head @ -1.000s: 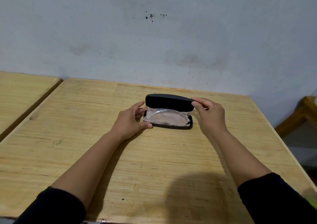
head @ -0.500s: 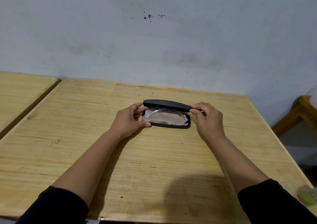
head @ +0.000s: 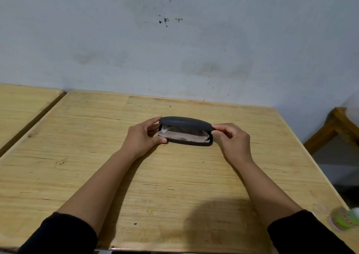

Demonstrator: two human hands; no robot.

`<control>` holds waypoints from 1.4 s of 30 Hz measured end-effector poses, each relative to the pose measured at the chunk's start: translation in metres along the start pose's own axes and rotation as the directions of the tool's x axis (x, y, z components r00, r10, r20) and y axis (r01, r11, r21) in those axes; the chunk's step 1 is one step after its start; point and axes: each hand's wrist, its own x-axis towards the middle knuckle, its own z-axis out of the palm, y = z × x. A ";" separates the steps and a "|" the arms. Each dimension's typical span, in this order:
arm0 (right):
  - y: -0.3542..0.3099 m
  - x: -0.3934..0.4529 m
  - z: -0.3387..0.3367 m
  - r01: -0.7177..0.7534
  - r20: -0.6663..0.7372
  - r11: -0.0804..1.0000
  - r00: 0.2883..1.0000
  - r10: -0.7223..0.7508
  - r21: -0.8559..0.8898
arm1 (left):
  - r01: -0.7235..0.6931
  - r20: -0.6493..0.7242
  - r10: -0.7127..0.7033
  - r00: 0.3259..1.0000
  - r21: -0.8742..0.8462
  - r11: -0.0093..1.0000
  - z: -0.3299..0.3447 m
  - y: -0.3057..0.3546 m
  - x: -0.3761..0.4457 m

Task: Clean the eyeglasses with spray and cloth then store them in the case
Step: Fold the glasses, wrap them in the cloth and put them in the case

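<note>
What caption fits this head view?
Both hands, left and right, hold a half-shut case with glasses and cloth inside.

Black long sleeves on both arms, pushed up well short of the wrists, forearms bare. The left hand [head: 142,137] and right hand [head: 234,141] are bare too: no rings, no watch showing.

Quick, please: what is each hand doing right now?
Left hand: grips the left end of the case.
Right hand: pinches the lid's right end.
</note>
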 end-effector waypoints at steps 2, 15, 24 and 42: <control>0.001 -0.005 0.001 0.014 0.015 0.999 1.000 -0.013 -0.050 | -0.002 0.001 0.002 1.000 0.016 1.000 0.000 0.000 0.000; -0.005 -0.013 0.004 -0.204 0.105 0.979 0.973 0.205 -0.025 | -0.011 -0.001 0.011 1.000 0.022 1.000 0.003 0.001 -0.003; -0.007 0.014 0.025 -0.187 0.018 0.979 0.982 0.189 -0.079 | 0.016 -0.133 -0.025 0.991 -0.068 0.998 0.012 0.014 0.019; 0.019 0.111 0.086 -0.217 0.011 0.961 0.975 0.222 -0.174 | 0.086 -0.197 -0.085 0.977 -0.005 0.996 0.016 -0.007 0.126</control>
